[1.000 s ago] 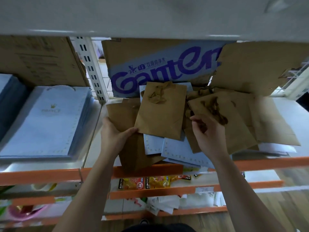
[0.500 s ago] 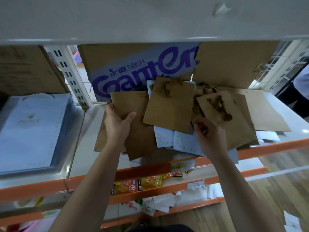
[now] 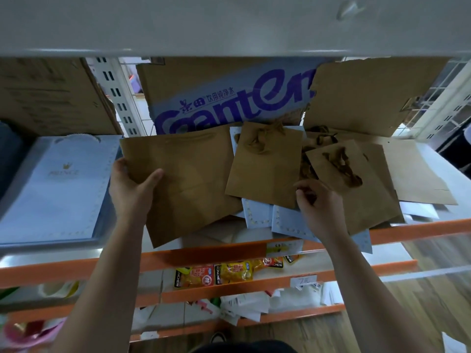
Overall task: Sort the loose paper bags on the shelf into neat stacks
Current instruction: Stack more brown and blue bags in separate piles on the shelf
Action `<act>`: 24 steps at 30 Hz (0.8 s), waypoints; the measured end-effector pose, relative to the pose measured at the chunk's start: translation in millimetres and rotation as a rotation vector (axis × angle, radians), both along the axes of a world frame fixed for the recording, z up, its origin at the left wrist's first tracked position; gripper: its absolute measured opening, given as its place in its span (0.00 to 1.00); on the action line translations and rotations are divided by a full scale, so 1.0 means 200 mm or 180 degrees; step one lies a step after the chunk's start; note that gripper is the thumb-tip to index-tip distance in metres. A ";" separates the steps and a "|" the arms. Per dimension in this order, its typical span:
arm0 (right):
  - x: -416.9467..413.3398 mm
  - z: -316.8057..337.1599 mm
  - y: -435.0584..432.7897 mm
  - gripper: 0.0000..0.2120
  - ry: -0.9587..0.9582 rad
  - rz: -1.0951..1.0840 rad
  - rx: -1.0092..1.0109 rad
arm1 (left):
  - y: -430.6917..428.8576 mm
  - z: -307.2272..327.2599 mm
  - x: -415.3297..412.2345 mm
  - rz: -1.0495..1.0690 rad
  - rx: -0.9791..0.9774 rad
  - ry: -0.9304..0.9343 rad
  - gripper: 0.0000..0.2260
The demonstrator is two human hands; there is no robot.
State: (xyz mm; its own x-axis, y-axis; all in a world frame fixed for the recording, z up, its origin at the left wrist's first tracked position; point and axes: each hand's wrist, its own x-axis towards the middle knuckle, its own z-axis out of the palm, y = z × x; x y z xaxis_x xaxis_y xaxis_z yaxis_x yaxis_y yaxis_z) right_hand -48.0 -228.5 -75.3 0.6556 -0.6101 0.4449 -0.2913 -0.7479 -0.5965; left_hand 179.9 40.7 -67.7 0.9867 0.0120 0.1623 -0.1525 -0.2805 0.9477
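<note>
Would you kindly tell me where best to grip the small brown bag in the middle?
Probably pinch the small brown bag at its near right corner, coming from the front: it lies flat on top, that corner beside the right hand.

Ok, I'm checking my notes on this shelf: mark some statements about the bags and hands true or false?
1. The left hand grips the large brown bag at its left edge. True.
2. The white bag stack lies right of that bag. False: it lies to its left.
3. The cardboard box behind the bags bears purple lettering. True.
4. The small brown bag lies under the light blue bags. False: it lies on top of them.
</note>
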 end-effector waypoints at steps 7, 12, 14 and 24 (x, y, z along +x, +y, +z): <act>0.00 0.00 0.01 0.06 -0.0012 0.0006 0.0021 | 0.27 0.01 0.04 0.0389 0.0067 -0.0124 0.29; 0.02 0.02 0.05 0.07 -0.0138 0.0009 -0.0021 | 0.41 -0.01 0.01 0.0566 -0.0040 -0.0119 0.28; 0.04 0.02 0.08 0.07 -0.0166 0.0069 -0.0039 | 0.44 -0.03 -0.02 0.0574 -0.0087 -0.0059 0.29; 0.11 0.02 0.22 0.06 -0.0114 0.0395 -0.0027 | 0.58 -0.06 -0.10 0.0716 -0.0296 -0.0001 0.29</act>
